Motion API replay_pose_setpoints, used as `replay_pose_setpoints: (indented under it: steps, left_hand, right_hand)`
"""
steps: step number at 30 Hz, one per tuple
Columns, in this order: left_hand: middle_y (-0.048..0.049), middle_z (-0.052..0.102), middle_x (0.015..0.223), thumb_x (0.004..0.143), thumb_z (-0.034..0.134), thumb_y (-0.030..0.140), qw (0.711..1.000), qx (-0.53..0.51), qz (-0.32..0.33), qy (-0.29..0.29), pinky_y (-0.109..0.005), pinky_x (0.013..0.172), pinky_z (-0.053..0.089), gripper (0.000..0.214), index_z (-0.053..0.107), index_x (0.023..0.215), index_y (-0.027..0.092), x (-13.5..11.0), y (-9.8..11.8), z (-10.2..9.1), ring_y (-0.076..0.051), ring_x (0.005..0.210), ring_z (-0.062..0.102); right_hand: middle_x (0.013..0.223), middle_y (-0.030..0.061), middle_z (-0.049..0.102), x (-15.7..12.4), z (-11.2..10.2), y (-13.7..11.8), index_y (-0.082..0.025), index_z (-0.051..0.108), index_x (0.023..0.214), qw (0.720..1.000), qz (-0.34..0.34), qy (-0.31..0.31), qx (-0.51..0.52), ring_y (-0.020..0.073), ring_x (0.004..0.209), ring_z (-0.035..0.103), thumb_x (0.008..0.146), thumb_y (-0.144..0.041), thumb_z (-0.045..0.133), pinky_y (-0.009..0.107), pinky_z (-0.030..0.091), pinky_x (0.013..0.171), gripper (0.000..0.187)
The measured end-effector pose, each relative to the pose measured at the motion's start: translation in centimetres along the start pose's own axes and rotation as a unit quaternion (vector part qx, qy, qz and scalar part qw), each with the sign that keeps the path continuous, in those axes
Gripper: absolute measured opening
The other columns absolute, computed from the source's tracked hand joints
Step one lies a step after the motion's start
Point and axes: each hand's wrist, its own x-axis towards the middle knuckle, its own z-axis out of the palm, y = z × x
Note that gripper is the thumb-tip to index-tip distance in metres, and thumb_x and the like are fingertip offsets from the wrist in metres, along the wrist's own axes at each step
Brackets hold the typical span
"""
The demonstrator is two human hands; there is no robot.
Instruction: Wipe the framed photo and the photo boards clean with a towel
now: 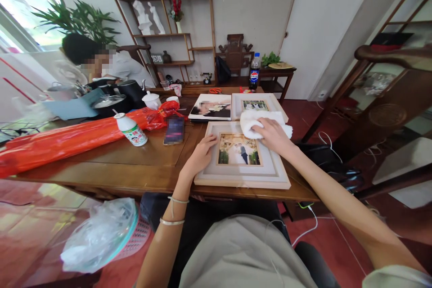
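Note:
A framed wedding photo point(239, 149) with a pale wood frame lies flat on the brown table in front of me. My left hand point(202, 153) rests along the frame's left side, fingers stretched out over its edge. At the upper right corner, my right hand point(272, 135) presses a folded white cloth point(251, 121) onto the frame, its fingers closed round the cloth. Behind lies a second picture frame point(278, 102), partly covered by the cloth. Left of that is a photo album point(202, 107) with a picture on its cover.
A phone point(174, 130), a white bottle point(131, 129) and a long red plastic-wrapped bundle point(84, 137) lie or stand on the table's left half. A cola bottle point(254, 72) stands at the back. A waste basket point(133, 234) is on the floor; another person point(128, 65) sits far left.

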Motion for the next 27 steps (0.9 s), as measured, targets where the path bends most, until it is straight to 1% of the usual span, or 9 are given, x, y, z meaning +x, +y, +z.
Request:
replay_pose_setpoints:
  steps: [2, 5, 7, 10, 13, 16, 18, 21, 27]
  left_hand:
    - [-0.0102, 0.056, 0.132, 0.072, 0.036, -0.003, 1.000, -0.004, 0.002, -0.003, -0.046, 0.112, 0.030, 0.056, 0.062, 0.119, 0.013, 0.1, 0.1, -0.1, -0.023, 0.131, 0.042]
    - [-0.0103, 0.056, 0.131, 0.071, 0.035, -0.004, 1.000, -0.009, 0.002, 0.000, -0.045, 0.112, 0.030, 0.057, 0.061, 0.119, 0.012, 0.2, 0.3, -0.1, -0.023, 0.131, 0.042]
    - [-0.0094, 0.058, 0.129, 0.072, 0.035, -0.004, 1.000, -0.012, 0.001, 0.011, -0.044, 0.112, 0.031, 0.057, 0.062, 0.119, 0.013, 0.2, 0.3, -0.2, -0.022, 0.130, 0.043]
    - [-0.0097, 0.059, 0.128, 0.073, 0.036, -0.003, 1.000, -0.017, 0.000, 0.022, -0.044, 0.111, 0.033, 0.055, 0.062, 0.119, 0.013, 0.2, 0.3, -0.1, -0.023, 0.129, 0.045]
    - [-0.0116, 0.057, 0.130, 0.075, 0.036, -0.002, 1.000, -0.012, -0.003, 0.022, -0.043, 0.111, 0.033, 0.054, 0.060, 0.121, 0.011, 0.2, 0.4, -0.1, -0.023, 0.129, 0.045]
    - [-0.0122, 0.055, 0.133, 0.079, 0.037, 0.002, 1.000, 0.004, -0.003, 0.022, -0.043, 0.112, 0.032, 0.050, 0.057, 0.124, 0.011, 0.2, 0.5, 0.0, -0.023, 0.130, 0.043]
    - [-0.0131, 0.054, 0.133, 0.082, 0.037, 0.007, 1.000, 0.011, 0.000, 0.017, -0.044, 0.112, 0.032, 0.046, 0.058, 0.124, 0.010, 0.2, 0.5, 0.1, -0.023, 0.131, 0.042]
    - [-0.0130, 0.053, 0.134, 0.085, 0.036, 0.009, 1.000, 0.013, 0.008, 0.010, -0.046, 0.111, 0.031, 0.043, 0.059, 0.122, 0.011, 0.1, 0.1, 0.4, -0.023, 0.132, 0.041]
    - [-0.0133, 0.052, 0.135, 0.082, 0.034, 0.004, 1.000, 0.017, 0.026, 0.005, -0.045, 0.112, 0.032, 0.047, 0.059, 0.121, 0.012, 0.1, -0.5, 0.6, -0.022, 0.132, 0.040]
  right_hand:
    - [0.114, 0.0160, 0.055, 0.2, 0.3, -0.5, -0.016, 0.061, 0.105, 0.999, 0.001, -0.040, 0.018, 0.0292, 0.102, 0.051, 0.070, -0.002, 0.049, 0.038, 0.037, 0.083, 0.039]
    - [0.121, 0.0190, 0.055, 0.1, 0.4, -0.9, -0.014, 0.061, 0.104, 0.998, 0.012, -0.054, 0.025, 0.0307, 0.109, 0.049, 0.070, -0.001, 0.048, 0.039, 0.036, 0.086, 0.038]
    - [0.117, 0.0189, 0.057, -0.3, -0.1, -1.2, -0.013, 0.061, 0.104, 0.998, 0.011, -0.063, 0.024, 0.0300, 0.108, 0.051, 0.070, -0.001, 0.048, 0.039, 0.035, 0.087, 0.038]
    - [0.106, 0.0149, 0.061, -1.5, -2.1, -2.6, -0.015, 0.062, 0.102, 0.995, 0.001, -0.095, 0.038, 0.0256, 0.094, 0.056, 0.069, -0.001, 0.048, 0.036, 0.036, 0.081, 0.038]
    - [0.094, 0.0100, 0.063, -3.5, -5.4, -5.3, -0.018, 0.062, 0.100, 0.989, -0.007, -0.137, 0.059, 0.0218, 0.080, 0.056, 0.067, -0.002, 0.048, 0.032, 0.036, 0.072, 0.039]
    - [0.087, 0.0067, 0.063, -5.5, -8.0, -8.2, -0.021, 0.061, 0.101, 0.984, -0.023, -0.156, 0.083, 0.0206, 0.076, 0.056, 0.068, -0.006, 0.049, 0.030, 0.035, 0.067, 0.039]
    - [0.089, 0.0066, 0.063, -6.2, -8.5, -9.1, -0.023, 0.061, 0.103, 0.984, -0.029, -0.149, 0.098, 0.0213, 0.079, 0.057, 0.068, -0.007, 0.049, 0.031, 0.036, 0.070, 0.040]
    - [0.105, 0.0097, 0.064, -5.8, -7.0, -8.1, -0.023, 0.062, 0.108, 0.989, -0.008, -0.113, 0.094, 0.0243, 0.094, 0.058, 0.067, -0.007, 0.050, 0.035, 0.038, 0.080, 0.045]
    - [0.120, 0.0172, 0.060, -1.3, -1.8, -1.8, -0.017, 0.060, 0.118, 0.998, 0.060, -0.029, 0.024, 0.0305, 0.124, 0.044, 0.071, -0.006, 0.050, 0.046, 0.028, 0.101, 0.050]
